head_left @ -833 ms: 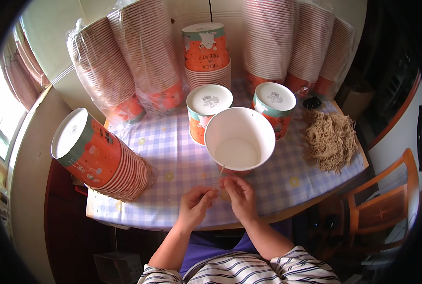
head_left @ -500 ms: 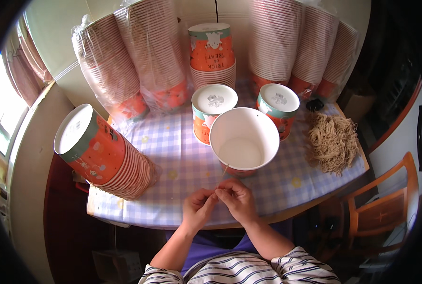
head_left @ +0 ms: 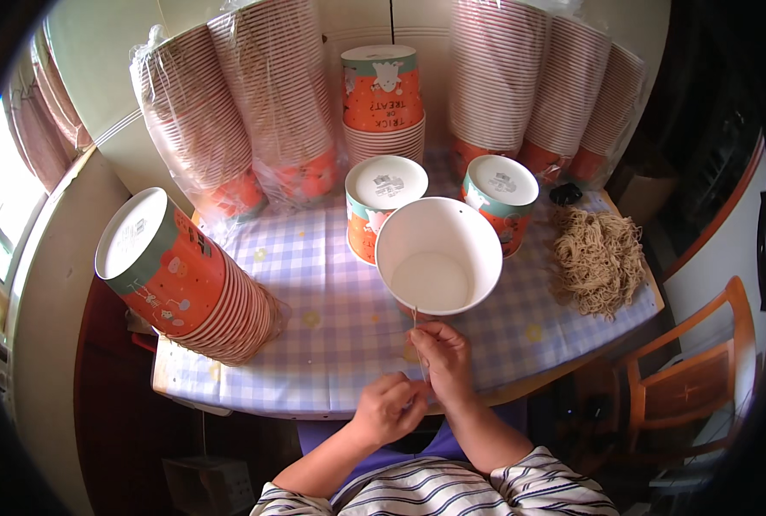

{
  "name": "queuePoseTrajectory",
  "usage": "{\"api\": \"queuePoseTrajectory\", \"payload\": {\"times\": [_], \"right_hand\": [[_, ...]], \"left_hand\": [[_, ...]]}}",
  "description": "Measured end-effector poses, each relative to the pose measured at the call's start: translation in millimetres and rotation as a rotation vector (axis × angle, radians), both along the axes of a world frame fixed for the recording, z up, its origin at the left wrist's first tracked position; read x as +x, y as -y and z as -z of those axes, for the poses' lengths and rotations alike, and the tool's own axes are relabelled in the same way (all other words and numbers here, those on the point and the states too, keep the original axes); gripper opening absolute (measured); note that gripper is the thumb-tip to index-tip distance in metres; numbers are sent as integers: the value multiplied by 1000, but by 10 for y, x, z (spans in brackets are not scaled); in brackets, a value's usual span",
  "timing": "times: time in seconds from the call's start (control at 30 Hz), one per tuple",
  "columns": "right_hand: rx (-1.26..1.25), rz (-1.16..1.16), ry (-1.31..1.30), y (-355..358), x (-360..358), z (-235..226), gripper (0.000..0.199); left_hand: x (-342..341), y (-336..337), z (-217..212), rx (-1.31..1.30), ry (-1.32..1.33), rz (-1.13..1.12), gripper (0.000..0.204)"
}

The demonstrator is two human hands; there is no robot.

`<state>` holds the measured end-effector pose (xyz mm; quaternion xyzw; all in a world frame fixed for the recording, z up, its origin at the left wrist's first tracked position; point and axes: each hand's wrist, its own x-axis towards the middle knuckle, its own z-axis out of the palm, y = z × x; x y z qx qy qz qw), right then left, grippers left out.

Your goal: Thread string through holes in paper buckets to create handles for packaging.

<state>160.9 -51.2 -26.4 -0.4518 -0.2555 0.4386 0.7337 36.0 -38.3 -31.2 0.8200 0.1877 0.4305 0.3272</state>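
At the far side of my table I see clear plastic sleeves [head_left: 228,120] wrapping tall stacks of orange-and-white paper cups on the left, and more wrapped stacks [head_left: 542,86] on the right. Between them stands an unwrapped cup stack [head_left: 383,99] bearing an orange printed label with a white figure.

String [head_left: 418,344] between hands too thin to trace. Top-edge cup stacks [head_left: 495,69] cut off. Chair [head_left: 692,378] at lower right partly cut. Small black thing [head_left: 565,193] unidentifiable.
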Motion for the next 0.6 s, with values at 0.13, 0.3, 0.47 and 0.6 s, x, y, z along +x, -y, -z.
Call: {"api": "queuePoseTrajectory", "payload": {"times": [0.13,0.3,0.47,0.6], "right_hand": [[12,-4,-27,-9,37,-50,9],[-14,-1,39,-39,29,-167,11],[-52,30,112,-72,15,-229,13],[-31,-3,2,-96,-20,-219,13]], "left_hand": [[4,91,-32,82,1,2,14],[19,120,-57,177,48,34,18],[3,108,-59,202,27,35,18],[-76,-21,-178,199,-136,20,17]]}}
